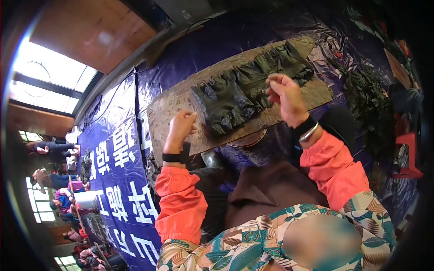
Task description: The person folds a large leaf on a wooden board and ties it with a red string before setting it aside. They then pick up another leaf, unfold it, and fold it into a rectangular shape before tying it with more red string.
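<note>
A long, dark green, wrinkled sheet that looks wet and leafy (239, 92) lies spread along a worn wooden board (174, 97). My left hand (181, 126) is over the left end of the board, just left of the sheet, with its fingers curled in. My right hand (287, 97) is above the right part of the sheet, its fingers bent and drawn together. Whether either hand pinches anything small is hidden by the fingers. Under the board's near edge, part of a round rim (247, 139) shows.
A heap of dark green leaves (368, 104) lies to the right, near a red plastic stool (409, 156). Blue sheeting with white characters (122, 180) covers the floor at left. Several people (58, 180) and a white bucket (87, 199) are farther left.
</note>
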Tool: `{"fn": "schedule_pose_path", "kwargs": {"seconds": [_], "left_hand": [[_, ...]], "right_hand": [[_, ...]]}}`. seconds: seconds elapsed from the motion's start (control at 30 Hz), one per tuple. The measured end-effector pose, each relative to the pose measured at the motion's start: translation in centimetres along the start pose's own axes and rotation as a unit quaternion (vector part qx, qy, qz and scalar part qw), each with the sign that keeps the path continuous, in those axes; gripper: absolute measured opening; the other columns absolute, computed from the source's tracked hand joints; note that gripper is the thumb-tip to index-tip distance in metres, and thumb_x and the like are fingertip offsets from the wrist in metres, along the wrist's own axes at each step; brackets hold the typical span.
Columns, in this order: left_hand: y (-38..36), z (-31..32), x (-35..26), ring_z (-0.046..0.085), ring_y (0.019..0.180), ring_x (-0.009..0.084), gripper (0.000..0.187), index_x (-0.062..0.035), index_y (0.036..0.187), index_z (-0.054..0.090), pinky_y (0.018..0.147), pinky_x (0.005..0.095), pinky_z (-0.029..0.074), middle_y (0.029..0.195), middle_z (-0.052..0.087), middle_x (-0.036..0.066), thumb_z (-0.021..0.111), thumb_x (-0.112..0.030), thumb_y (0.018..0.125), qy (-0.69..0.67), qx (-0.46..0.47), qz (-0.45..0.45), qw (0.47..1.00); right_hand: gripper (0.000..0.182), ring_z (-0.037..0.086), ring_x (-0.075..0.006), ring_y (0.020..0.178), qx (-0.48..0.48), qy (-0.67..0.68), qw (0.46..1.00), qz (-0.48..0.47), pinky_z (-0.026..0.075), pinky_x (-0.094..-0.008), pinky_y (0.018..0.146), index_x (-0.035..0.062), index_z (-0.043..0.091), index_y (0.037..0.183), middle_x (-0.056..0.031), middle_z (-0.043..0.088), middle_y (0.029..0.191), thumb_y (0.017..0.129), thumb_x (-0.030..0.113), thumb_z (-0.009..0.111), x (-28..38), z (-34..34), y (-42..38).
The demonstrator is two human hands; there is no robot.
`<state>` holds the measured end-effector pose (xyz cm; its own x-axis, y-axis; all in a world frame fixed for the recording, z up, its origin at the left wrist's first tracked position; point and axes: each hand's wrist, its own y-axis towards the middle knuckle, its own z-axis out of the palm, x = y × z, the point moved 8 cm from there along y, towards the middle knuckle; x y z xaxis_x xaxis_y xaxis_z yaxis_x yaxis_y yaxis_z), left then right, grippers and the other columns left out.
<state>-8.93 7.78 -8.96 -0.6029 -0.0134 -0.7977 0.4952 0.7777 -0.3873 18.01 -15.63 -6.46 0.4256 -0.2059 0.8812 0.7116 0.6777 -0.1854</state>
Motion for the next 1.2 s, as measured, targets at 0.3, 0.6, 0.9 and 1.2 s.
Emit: {"fn": "schedule_pose_path", "kwargs": {"seconds": [0.3,0.6,0.9,1.2], "left_hand": [[2.8,2.7,-1.1,0.068,0.072,0.0272,0.035,0.0008,0.096,0.067,0.070,0.0361,0.053,0.082,0.070,0.016,0.073,-0.027,0.077,0.144,-0.120,0.125,0.974],[5.5,-0.9,1.3,0.067,0.074,0.0274,0.027,-0.0025,0.093,0.068,0.070,0.0368,0.052,0.079,0.069,0.015,0.073,-0.019,0.073,0.168,-0.121,0.101,0.973],[5.3,-7.5,3.7,0.066,0.073,0.0283,0.022,-0.0022,0.086,0.066,0.070,0.0369,0.051,0.075,0.067,0.015,0.075,-0.015,0.070,0.232,-0.160,0.071,0.957],[-1.1,-2.9,-8.2,0.060,0.095,0.0336,0.026,-0.0056,0.098,0.065,0.084,0.0425,0.047,0.097,0.064,0.016,0.068,-0.025,0.082,0.315,-0.245,0.226,0.889]], "right_hand": [[0.014,0.062,-0.0090,0.079,-0.028,-0.132,0.943,-0.303,0.052,-0.0227,0.066,0.0054,0.063,0.105,-0.0020,0.065,0.098,0.092,0.010,0.059,20.9,-5.8,6.3],[0.014,0.056,-0.0051,0.072,-0.095,-0.301,0.945,-0.088,0.047,-0.0203,0.063,0.0075,0.063,0.102,0.0030,0.061,0.088,0.092,0.011,0.056,14.5,-16.0,1.7],[0.019,0.064,-0.0162,0.074,-0.184,-0.585,0.775,-0.154,0.051,-0.0297,0.066,0.0040,0.068,0.099,-0.0055,0.068,0.085,0.084,0.015,0.065,19.2,-22.1,2.5],[0.020,0.066,-0.0216,0.082,-0.004,-0.615,0.771,-0.164,0.050,-0.0338,0.074,0.0056,0.070,0.096,-0.0114,0.070,0.089,0.082,0.020,0.067,12.4,-9.6,5.3]]}}
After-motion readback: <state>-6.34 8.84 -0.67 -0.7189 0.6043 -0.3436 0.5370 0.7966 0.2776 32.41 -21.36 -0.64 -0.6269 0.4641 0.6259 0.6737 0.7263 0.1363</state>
